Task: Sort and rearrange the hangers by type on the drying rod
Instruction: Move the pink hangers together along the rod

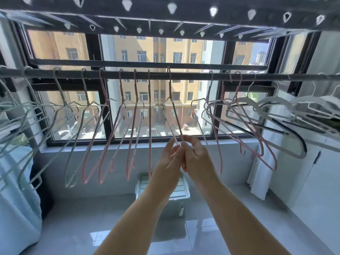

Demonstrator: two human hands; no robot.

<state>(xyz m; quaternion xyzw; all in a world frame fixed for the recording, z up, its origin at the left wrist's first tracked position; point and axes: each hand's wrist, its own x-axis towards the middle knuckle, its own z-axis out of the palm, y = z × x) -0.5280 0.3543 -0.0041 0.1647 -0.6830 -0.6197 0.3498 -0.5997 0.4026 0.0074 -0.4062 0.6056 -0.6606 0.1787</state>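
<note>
A dark drying rod (193, 76) runs across the window. Several pale green wire hangers (73, 129) hang at its left. Several pink wire hangers (105, 137) hang in the middle, and more pink ones (257, 137) hang right of centre. Thick white hangers (287, 115) crowd the right end. One pink hanger (173, 109) hangs from the rod at centre. My left hand (170, 159) and my right hand (196, 156) meet at its lower end, both pinching its wire.
An upper rack bar (165, 10) with drop-shaped holes spans the top. The dark window frame (106, 111) stands behind the rod. A white folding stool (182, 192) sits on the floor below. A pale blue cloth (16, 190) hangs left, white cabinets (303, 181) stand right.
</note>
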